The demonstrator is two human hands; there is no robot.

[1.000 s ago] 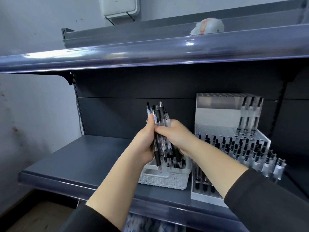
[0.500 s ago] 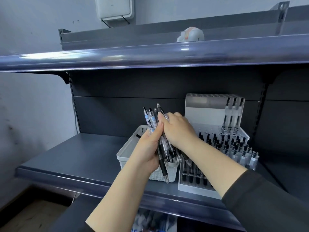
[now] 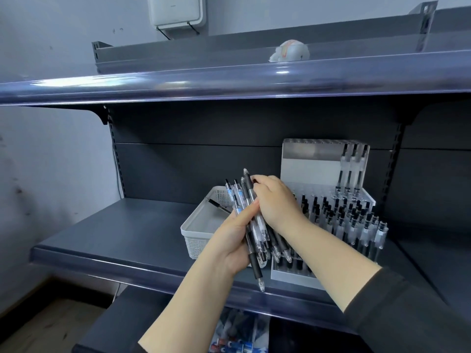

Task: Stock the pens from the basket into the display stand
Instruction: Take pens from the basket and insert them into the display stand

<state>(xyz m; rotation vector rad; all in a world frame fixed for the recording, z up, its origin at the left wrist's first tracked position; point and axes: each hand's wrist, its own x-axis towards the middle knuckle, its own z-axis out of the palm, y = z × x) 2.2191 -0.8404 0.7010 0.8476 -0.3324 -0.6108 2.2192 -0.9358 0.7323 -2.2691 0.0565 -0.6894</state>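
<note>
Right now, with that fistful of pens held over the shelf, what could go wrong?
1. The left hand grips a loose bundle of pens, and one black pen hangs lower than the rest; it might slip out and drop past the shelf edge.
2. The right hand reaches across in front of the display stand; a careless forearm could knock the pens already standing there.
3. One pen remains in the basket and could be overlooked.

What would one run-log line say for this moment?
left hand: grips pen bundle | right hand: picking a pen | basket: one pen left | display stand: partly filled
</note>
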